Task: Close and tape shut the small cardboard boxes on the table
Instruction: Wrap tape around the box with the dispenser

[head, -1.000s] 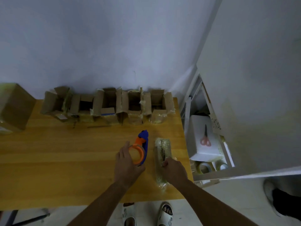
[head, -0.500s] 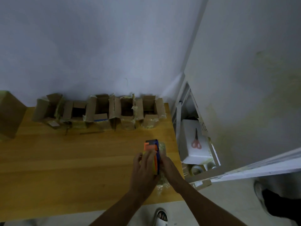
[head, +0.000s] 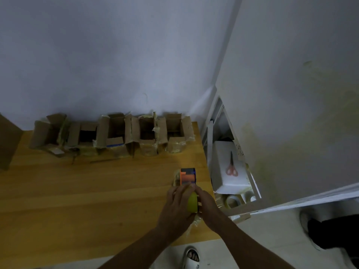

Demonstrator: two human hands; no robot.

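Observation:
Several small cardboard boxes [head: 114, 133] stand in a row along the wall at the back of the wooden table [head: 77, 191], their flaps open. Near the table's right front corner lies a closed, tape-wrapped box [head: 177, 177], mostly hidden. An orange and blue tape dispenser [head: 187, 176] with a yellowish tape roll sits on top of it. My left hand [head: 177, 208] grips the dispenser from the left. My right hand [head: 206, 206] holds its right side and the box beneath.
A larger brown box [head: 8, 140] stands at the table's left edge. Right of the table, a white foam block [head: 227, 177] carries red scissors [head: 231, 167], with tape rolls [head: 233, 200] below. A sandalled foot [head: 191, 257] shows under the front edge; a dark shoe is at far right.
My left hand has carried the dispenser rightward from the bare table onto the wrapped box. My right hand has come in against it, and the view has swung right.

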